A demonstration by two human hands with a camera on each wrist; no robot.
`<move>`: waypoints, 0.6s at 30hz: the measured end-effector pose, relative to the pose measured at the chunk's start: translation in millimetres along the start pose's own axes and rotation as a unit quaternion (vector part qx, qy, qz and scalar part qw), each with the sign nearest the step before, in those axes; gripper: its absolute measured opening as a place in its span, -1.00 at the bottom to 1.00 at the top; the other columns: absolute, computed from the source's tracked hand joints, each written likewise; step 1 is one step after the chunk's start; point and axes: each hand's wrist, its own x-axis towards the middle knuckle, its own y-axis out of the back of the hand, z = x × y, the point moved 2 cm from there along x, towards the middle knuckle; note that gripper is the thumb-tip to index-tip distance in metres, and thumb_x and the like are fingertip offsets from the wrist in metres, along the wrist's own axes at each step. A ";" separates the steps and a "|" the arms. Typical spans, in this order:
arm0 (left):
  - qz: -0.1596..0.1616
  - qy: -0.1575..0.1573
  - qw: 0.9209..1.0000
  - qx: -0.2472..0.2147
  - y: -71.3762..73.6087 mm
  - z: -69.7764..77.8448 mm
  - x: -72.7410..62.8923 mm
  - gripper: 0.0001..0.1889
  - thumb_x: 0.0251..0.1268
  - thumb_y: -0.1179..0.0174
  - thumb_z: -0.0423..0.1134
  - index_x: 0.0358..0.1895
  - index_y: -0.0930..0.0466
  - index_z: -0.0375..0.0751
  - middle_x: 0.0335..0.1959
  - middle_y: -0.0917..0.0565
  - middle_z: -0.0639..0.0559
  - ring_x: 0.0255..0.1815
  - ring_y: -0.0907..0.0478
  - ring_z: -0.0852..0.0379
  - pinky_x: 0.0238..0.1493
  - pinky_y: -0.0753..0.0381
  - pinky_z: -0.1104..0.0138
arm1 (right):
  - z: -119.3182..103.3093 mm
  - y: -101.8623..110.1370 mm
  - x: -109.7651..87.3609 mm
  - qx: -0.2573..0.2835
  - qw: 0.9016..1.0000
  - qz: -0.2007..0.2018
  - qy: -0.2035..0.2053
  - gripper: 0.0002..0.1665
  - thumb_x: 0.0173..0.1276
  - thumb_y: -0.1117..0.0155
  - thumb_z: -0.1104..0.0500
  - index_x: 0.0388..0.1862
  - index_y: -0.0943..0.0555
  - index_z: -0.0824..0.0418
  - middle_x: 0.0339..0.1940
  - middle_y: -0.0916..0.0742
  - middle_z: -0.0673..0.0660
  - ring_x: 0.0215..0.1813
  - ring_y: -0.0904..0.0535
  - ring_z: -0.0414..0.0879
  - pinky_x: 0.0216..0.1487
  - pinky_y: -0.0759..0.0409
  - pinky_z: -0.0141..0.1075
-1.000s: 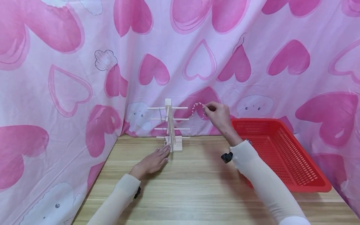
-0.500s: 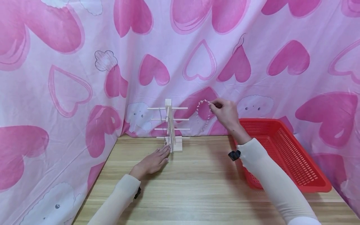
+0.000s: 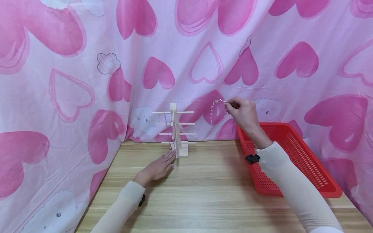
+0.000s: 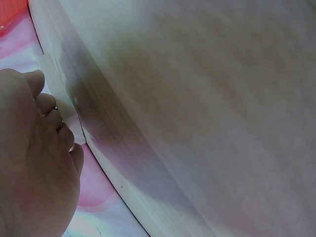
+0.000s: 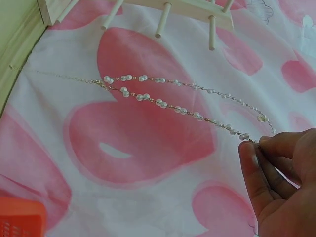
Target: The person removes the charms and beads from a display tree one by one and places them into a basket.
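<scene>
From my remote view, the left hand (image 3: 155, 168) reaches, grip flat with straight fingers, to the base of the wooden peg stand (image 3: 177, 129) on the desk (image 3: 204, 187). Rightward, a white beaded necklace (image 5: 180, 110) hangs in the air, pinched in the right hand's (image 3: 244, 113) narrow grip, near the red plastic basket (image 3: 317, 158).

Your left sleeve (image 3: 119, 207) and right sleeve (image 3: 294, 184) are plain, cream and long, with white cloth (image 3: 326, 230) past the right one. You wear a blocky black device (image 3: 252, 159) under the right sleeve's end, and a black piece (image 3: 141, 200) shows by the left's.
</scene>
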 end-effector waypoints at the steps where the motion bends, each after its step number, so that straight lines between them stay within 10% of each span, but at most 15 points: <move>1: 0.000 0.000 1.000 -0.002 0.5 0.5 -0.2 -0.36 0.79 0.21 -0.06 0.71 -0.04 -0.33 0.78 -0.02 -0.21 0.79 0.02 -0.22 0.77 -0.05 -0.14 | 0.3 2.5 0.0 -0.001 1.000 0.003 0.004 -0.83 0.51 -0.41 0.23 -0.09 -0.84 0.31 -0.27 -0.86 0.29 -0.27 -0.81 0.12 -0.30 -0.49 -0.75; 18: -0.018 0.016 1.000 0.010 4.4 4.9 -1.1 -0.37 0.81 0.23 -0.05 0.73 0.00 -0.27 0.79 0.03 -0.14 0.81 0.06 -0.15 0.79 -0.02 -0.08 | 6.7 51.8 1.2 -0.009 0.999 0.028 -0.017 -0.75 0.52 -0.39 0.16 -0.03 -0.84 0.32 -0.20 -0.86 0.35 -0.42 -0.54 -0.64 -0.28 -0.53 -0.78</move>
